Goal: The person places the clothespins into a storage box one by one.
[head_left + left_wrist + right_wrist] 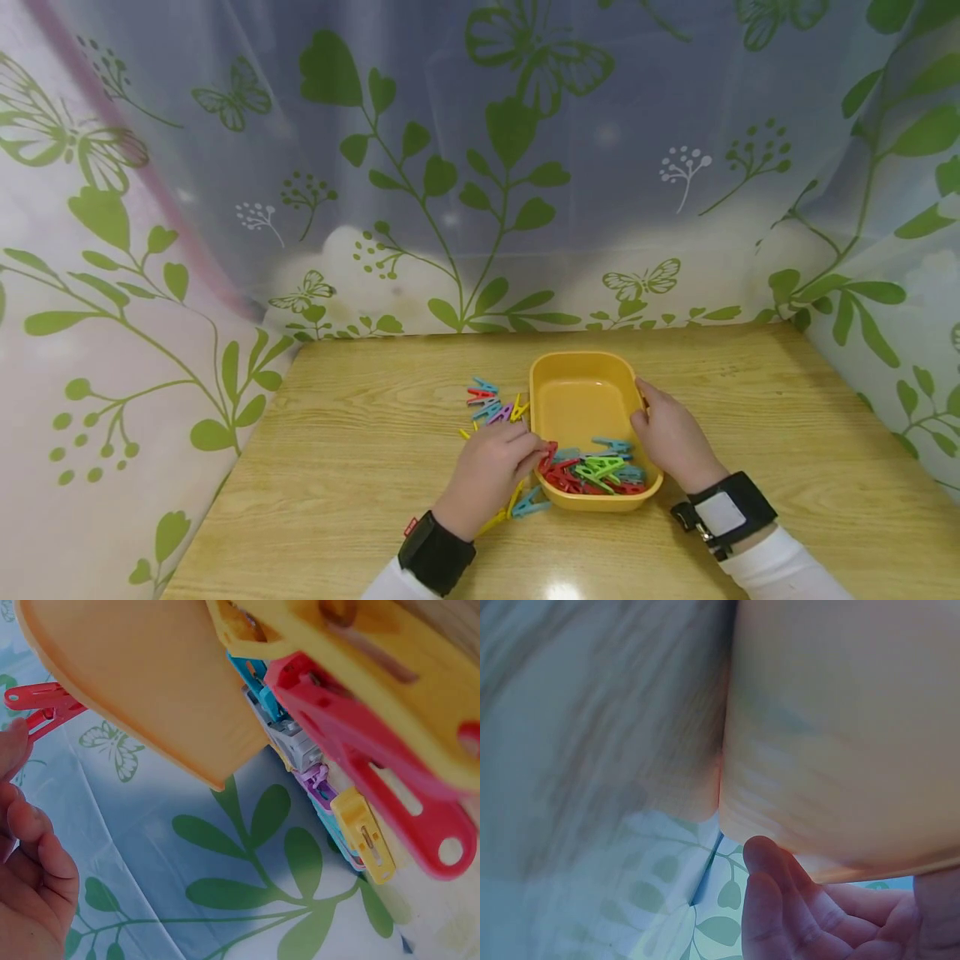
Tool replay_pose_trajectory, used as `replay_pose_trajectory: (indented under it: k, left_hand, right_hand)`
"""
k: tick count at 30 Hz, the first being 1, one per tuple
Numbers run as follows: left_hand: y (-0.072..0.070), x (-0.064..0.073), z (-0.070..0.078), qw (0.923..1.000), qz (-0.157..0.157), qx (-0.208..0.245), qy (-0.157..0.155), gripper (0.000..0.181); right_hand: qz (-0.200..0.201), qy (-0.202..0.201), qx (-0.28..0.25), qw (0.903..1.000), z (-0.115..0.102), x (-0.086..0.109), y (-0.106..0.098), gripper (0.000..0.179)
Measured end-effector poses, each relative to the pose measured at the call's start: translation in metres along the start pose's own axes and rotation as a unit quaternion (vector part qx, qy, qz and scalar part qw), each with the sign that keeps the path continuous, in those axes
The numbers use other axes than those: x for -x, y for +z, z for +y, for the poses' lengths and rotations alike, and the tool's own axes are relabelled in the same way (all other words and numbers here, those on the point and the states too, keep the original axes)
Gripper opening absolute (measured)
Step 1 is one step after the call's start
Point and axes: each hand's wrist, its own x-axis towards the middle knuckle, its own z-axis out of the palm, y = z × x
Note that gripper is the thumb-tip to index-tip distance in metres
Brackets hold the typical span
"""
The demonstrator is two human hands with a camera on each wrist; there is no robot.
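"So, going left to right, what are we seeing?"

"Loose clothespins (487,411) are lying just left of the yellow tub (573,408). Next, the left hand (487,471) is pinching a red clothespin (45,695) by one end, right at the tub's left rim; whether it's touching, I can't tell."

"Which hand is sitting nearer the heap (597,471) inside?"

"Probably the left: that heap is filling the tub's near end, just rightward of its fingertips. The tub's long axis is running away from the person, and the right hand (675,437) is gripping the right wall."

"And around them?"

"A wood-grain table (337,467) is supporting everything; leaf-patterned sheets (420,208) are hanging behind and on both sides."
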Motion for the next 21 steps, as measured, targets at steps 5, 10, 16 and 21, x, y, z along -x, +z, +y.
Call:
replay_pose_trajectory:
  k: [5,10,16,21]
  left_hand:
    - [0.0003,0.0011,0.0018,0.9997,-0.020,-0.006,-0.011,0.004]
    - [0.0010,0.0014,0.0030,0.9987,-0.045,-0.008,-0.021,0.005]
    - [0.0015,0.0017,0.0031,0.9978,-0.059,-0.004,-0.029,0.004]
    - [0.0030,0.0026,0.0025,0.9960,-0.078,-0.011,-0.043,0.006]
  right_hand:
    - [-0.003,0.002,0.000,1.0000,-0.0002,0.0010,-0.0005,0.057]
    - [-0.002,0.002,-0.001,1.0000,-0.0009,0.0010,-0.0005,0.057]
    - [-0.001,-0.002,-0.001,1.0000,0.0002,-0.0001,0.0002,0.057]
    - [0.001,-0.003,0.002,1.0000,0.0006,0.0005,0.0008,0.057]
